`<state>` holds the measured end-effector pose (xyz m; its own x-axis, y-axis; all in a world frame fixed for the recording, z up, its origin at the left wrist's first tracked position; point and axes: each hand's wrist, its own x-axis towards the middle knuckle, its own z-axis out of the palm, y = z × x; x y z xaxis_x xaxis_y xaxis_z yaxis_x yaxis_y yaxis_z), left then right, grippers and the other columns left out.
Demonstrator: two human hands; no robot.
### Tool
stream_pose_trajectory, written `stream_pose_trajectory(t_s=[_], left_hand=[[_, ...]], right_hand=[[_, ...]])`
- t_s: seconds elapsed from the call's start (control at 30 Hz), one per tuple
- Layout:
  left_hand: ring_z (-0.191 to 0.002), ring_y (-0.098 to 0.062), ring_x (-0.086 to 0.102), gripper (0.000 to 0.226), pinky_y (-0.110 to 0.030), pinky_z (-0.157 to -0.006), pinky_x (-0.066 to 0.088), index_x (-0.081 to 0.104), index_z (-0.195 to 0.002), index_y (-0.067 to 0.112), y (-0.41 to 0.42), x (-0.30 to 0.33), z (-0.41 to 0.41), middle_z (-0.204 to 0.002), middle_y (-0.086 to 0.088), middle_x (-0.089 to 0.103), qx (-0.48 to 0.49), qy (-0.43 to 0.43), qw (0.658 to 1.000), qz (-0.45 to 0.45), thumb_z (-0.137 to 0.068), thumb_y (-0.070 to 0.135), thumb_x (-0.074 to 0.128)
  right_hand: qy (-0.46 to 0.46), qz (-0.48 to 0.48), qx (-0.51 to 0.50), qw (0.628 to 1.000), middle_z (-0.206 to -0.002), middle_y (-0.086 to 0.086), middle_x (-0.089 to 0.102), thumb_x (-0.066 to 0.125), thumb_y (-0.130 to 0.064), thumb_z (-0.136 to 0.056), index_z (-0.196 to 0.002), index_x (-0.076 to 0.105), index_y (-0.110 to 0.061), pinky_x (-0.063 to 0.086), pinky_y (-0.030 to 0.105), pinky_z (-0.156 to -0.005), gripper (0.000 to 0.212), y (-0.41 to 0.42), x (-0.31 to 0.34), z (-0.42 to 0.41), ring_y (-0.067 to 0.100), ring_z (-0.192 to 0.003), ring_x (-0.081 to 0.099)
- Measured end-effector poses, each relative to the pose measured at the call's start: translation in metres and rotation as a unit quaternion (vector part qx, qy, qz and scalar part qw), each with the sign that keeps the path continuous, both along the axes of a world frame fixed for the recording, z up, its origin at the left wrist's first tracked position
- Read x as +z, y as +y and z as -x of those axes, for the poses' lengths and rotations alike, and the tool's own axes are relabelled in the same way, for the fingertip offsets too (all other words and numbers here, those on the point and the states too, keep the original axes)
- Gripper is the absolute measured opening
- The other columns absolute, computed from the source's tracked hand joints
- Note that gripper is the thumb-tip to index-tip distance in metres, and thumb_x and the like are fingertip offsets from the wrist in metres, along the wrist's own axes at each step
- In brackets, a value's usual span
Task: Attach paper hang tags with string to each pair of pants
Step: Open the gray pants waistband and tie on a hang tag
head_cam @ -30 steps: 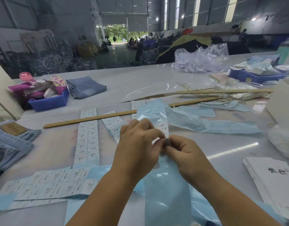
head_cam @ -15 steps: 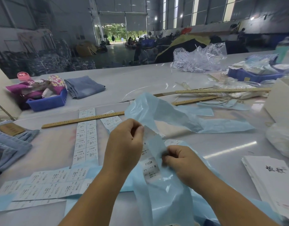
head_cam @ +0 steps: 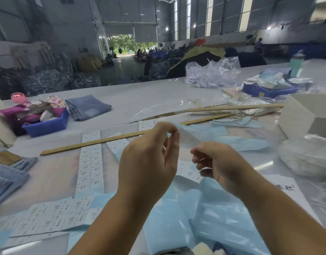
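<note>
Hands have come apart. Half a second back they met over a blue backing strip with a white label between them; now the left hand [head_cam: 149,162] has lifted up and away, thumb and forefinger pinching the end of the blue backing strip [head_cam: 190,136], which trails off beyond its fingertips toward the far side. The right hand [head_cam: 216,165] sits lower, just beside the left, fingers curled around a small white sticker [head_cam: 204,169]; only its edges show, so I cannot tell how it is gripped.

Judgement: a label has just been peeled free of its backing. This is prep, not tagging proper.

More label sheets [head_cam: 90,164] lie flat to the left of the left hand, crossed by a wooden ruler [head_cam: 88,144] further out. A stack of white printed cards [head_cam: 285,188], likely the hang tags, lies just past the right wrist. Folded jeans [head_cam: 88,107] sit well beyond the left hand, more denim [head_cam: 6,179] at far left. No string identifiable. No tag on any pants yet.
</note>
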<state>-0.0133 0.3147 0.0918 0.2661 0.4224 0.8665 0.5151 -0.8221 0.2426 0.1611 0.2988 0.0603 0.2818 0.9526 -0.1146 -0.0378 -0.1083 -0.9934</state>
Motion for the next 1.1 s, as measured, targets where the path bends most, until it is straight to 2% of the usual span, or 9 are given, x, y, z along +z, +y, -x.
stream_pose_trajectory(t_s=[0.2,0.33,0.43,0.53,0.63,0.77,0.9,1.03,1.1], left_hand=[[-0.065,-0.014,0.063,0.024,-0.029,-0.051,0.055,0.069,-0.090,0.014,-0.045,0.021,-0.037,-0.082,0.003,0.070,-0.070,0.115,0.991,-0.018,-0.095,0.030,0.051],[-0.077,-0.015,0.066,0.024,-0.031,-0.058,0.057,0.068,-0.106,0.021,-0.069,0.024,-0.069,-0.097,0.005,0.072,-0.122,0.226,0.966,-0.012,-0.094,0.035,0.052],[-0.096,-0.020,0.065,0.044,-0.038,-0.073,0.058,0.041,-0.137,0.037,-0.075,0.024,-0.092,-0.121,0.007,0.065,-0.120,0.384,0.910,0.103,-0.096,0.053,0.043],[-0.105,-0.027,0.061,0.063,-0.043,-0.084,0.055,0.017,-0.148,0.037,-0.070,0.026,-0.112,-0.125,-0.001,0.063,-0.046,0.534,0.828,0.167,-0.095,0.055,0.046],[-0.113,-0.030,0.058,0.053,-0.041,-0.093,0.051,0.036,-0.143,0.026,-0.068,0.025,-0.134,-0.128,-0.005,0.060,-0.001,0.599,0.784,0.161,-0.096,0.048,0.049],[-0.103,-0.029,0.061,0.035,-0.036,-0.079,0.048,0.058,-0.126,0.016,-0.085,0.000,-0.167,-0.118,-0.007,0.063,-0.002,0.680,0.720,0.139,-0.095,0.033,0.052],[-0.081,-0.024,0.051,0.026,-0.033,-0.067,0.039,0.061,-0.112,0.012,-0.091,-0.030,-0.198,-0.102,-0.007,0.061,-0.012,0.663,0.714,0.224,-0.097,0.030,0.049],[-0.088,-0.025,0.054,0.030,-0.032,-0.074,0.042,0.061,-0.107,0.012,-0.067,-0.041,-0.235,-0.112,-0.010,0.064,-0.026,0.511,0.772,0.376,-0.098,0.037,0.046],[-0.093,-0.028,0.062,0.032,-0.036,-0.076,0.050,0.063,-0.108,0.008,-0.059,-0.045,-0.252,-0.108,-0.011,0.067,-0.037,0.423,0.778,0.462,-0.096,0.036,0.053]], right_hand=[[0.072,0.059,0.118,0.989,-0.068,0.008,0.062,0.059,-0.050,-0.076,-0.065,0.070,-0.014,0.041,0.029,-0.056,0.039,-0.070,0.045,-0.048,0.016,-0.058,0.051],[0.100,0.019,0.042,0.994,-0.063,0.008,0.057,0.066,-0.020,-0.078,-0.074,0.064,-0.010,0.042,0.025,-0.049,0.011,-0.111,0.045,-0.079,0.015,-0.052,0.048],[0.070,0.005,-0.044,0.997,-0.058,0.006,0.058,0.060,-0.006,-0.090,-0.081,0.064,-0.005,0.041,0.022,-0.045,0.010,-0.130,0.031,-0.109,0.013,-0.048,0.047],[-0.053,0.018,-0.101,0.993,-0.058,0.004,0.059,0.060,-0.004,-0.092,-0.078,0.062,-0.006,0.039,0.024,-0.048,0.014,-0.140,0.012,-0.143,0.012,-0.050,0.047],[-0.190,0.054,-0.096,0.976,-0.058,-0.002,0.058,0.062,-0.005,-0.092,-0.073,0.061,-0.009,0.035,0.025,-0.056,0.019,-0.145,-0.007,-0.175,0.013,-0.057,0.045],[-0.273,0.134,-0.044,0.952,-0.070,0.001,0.059,0.065,-0.013,-0.091,-0.071,0.060,-0.013,0.036,0.028,-0.062,0.020,-0.141,-0.027,-0.198,0.016,-0.068,0.050],[-0.318,0.155,-0.008,0.935,-0.067,0.000,0.053,0.063,-0.014,-0.090,-0.063,0.055,-0.017,0.033,0.023,-0.053,0.029,-0.133,-0.037,-0.203,0.012,-0.058,0.044],[-0.309,0.132,0.004,0.942,-0.070,-0.003,0.049,0.064,-0.015,-0.089,-0.064,0.057,-0.018,0.033,0.026,-0.058,0.026,-0.132,-0.045,-0.206,0.012,-0.061,0.043],[-0.312,0.108,0.011,0.944,-0.070,-0.002,0.051,0.064,-0.017,-0.088,-0.064,0.059,-0.018,0.035,0.029,-0.062,0.025,-0.132,-0.047,-0.207,0.012,-0.064,0.044]])
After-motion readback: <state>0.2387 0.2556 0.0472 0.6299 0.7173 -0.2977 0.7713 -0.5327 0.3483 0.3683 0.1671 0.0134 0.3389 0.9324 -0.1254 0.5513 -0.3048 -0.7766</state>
